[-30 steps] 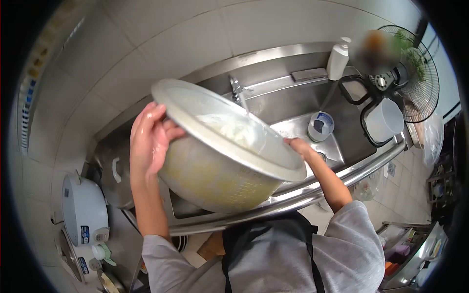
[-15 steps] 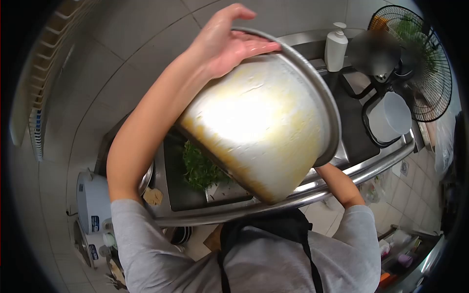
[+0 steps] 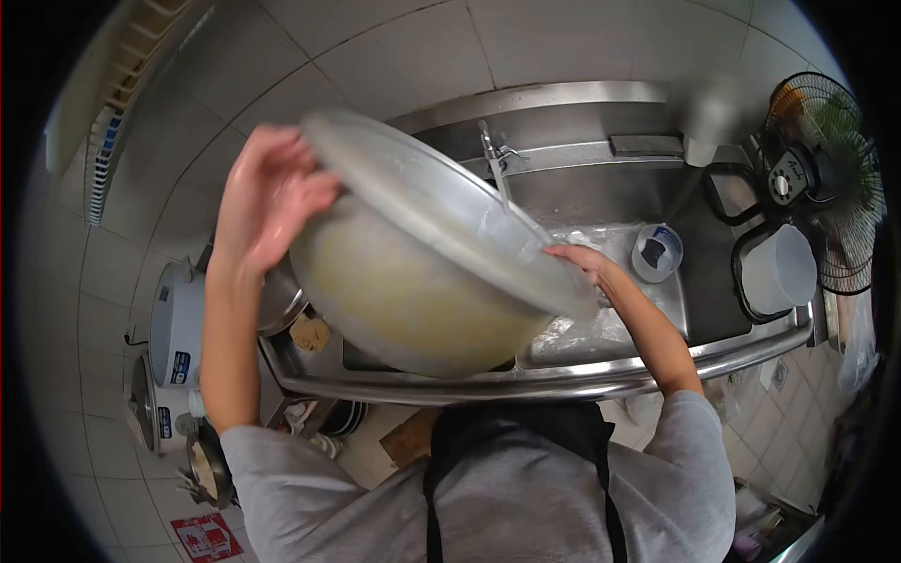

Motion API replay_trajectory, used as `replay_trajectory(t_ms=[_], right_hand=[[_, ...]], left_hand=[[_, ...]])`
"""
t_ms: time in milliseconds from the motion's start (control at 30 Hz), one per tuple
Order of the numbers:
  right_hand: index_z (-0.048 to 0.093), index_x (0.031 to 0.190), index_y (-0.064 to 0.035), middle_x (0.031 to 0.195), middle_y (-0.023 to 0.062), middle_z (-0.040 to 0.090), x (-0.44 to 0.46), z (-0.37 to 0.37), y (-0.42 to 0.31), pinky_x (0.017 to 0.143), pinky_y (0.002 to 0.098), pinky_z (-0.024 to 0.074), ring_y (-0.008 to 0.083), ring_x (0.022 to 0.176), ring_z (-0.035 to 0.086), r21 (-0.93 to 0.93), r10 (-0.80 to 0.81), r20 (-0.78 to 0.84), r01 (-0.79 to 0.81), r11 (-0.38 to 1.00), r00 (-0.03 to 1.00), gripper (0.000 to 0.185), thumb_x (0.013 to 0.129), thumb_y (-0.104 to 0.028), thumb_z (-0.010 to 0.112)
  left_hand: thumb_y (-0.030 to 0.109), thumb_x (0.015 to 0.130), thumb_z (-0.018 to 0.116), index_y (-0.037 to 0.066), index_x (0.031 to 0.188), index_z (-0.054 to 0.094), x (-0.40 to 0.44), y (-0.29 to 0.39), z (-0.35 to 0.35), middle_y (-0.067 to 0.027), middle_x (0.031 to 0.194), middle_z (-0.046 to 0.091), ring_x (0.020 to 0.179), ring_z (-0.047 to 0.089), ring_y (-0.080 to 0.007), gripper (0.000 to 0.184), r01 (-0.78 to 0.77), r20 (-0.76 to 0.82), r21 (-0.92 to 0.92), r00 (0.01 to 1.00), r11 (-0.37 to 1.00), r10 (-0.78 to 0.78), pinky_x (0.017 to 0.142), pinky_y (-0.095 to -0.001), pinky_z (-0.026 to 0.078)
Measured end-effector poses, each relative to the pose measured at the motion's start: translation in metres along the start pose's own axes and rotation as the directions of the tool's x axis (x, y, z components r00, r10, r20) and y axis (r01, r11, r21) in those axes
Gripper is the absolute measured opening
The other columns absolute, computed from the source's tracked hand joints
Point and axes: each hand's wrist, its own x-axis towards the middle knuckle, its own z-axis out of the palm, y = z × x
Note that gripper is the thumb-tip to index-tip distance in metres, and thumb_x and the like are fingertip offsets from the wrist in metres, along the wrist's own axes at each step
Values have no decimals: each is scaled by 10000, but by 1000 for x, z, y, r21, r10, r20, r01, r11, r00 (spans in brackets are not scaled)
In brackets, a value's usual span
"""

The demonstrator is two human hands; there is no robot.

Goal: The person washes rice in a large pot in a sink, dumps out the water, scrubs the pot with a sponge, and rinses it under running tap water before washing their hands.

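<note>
A large metal pot (image 3: 413,281) with a wide rim is tilted over the sink, its opening toward the upper right and blurred by motion. My left hand (image 3: 282,192) is at the rim's upper left, fingers curled against it. On the right end of the rim my right hand (image 3: 580,263) grips with its fingers wrapped over the edge. Behind the pot, the faucet (image 3: 491,155) runs water downward. Water covers the sink floor (image 3: 601,328), where a small white tub (image 3: 657,253) sits to the right of my right hand.
A clear plastic container (image 3: 779,269) in a black frame and a fan (image 3: 826,178) stand at the right. A white bottle (image 3: 699,150) is at the back. Rice cookers (image 3: 176,324) line the left side. The sink's front edge (image 3: 422,392) runs before me.
The pot was tipped far over toward the right, bottom facing me, and has swung back left. The white contents seen in it earlier no longer show. My left hand moved back left with it.
</note>
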Motion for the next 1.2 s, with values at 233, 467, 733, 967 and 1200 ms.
replay_trajectory(t_ms=[233, 467, 733, 967, 1200], right_hand=[[506, 817, 73, 707, 132, 546, 70, 34, -14, 510, 310, 513, 206, 528, 562, -63, -283, -197, 276, 959, 939, 168, 706, -50, 476], [489, 776, 57, 648, 111, 511, 83, 66, -27, 472, 304, 486, 191, 504, 533, -145, -403, -268, 377, 915, 875, 150, 646, -17, 499], [505, 740, 1, 632, 72, 487, 91, 74, -19, 491, 292, 433, 159, 538, 485, -385, -484, -430, 330, 862, 762, 89, 666, -45, 487], [536, 712, -9, 659, 69, 511, 32, 77, -29, 518, 268, 455, 155, 555, 511, -259, -424, -388, 345, 902, 818, 71, 664, -53, 507], [549, 871, -10, 784, 90, 582, -109, 122, -63, 611, 275, 486, 178, 654, 565, -89, -336, -582, 353, 932, 741, 207, 712, -143, 550]], left_hand=[[240, 789, 471, 19, 903, 468, -109, -81, -192, -68, 767, 564, 534, 557, -114, 249, 222, -577, 172, 813, 960, -85, 427, -208, 464], [244, 756, 526, 72, 834, 491, -124, -147, -257, 2, 688, 528, 500, 469, -52, 192, 288, -698, 175, 711, 942, -88, 445, -180, 378], [238, 740, 579, 57, 930, 464, -123, -189, -291, -27, 835, 536, 673, 511, -88, 287, 317, -703, 171, 703, 933, -110, 556, -221, 430], [232, 747, 585, 19, 1059, 428, -123, -144, -256, -61, 936, 540, 820, 526, -119, 409, 55, -609, 151, 792, 987, 49, 699, -250, 425], [387, 710, 592, 16, 894, 470, -98, -158, -217, -43, 710, 531, 579, 496, -96, 432, 219, -491, 272, 869, 937, -61, 474, -210, 389]])
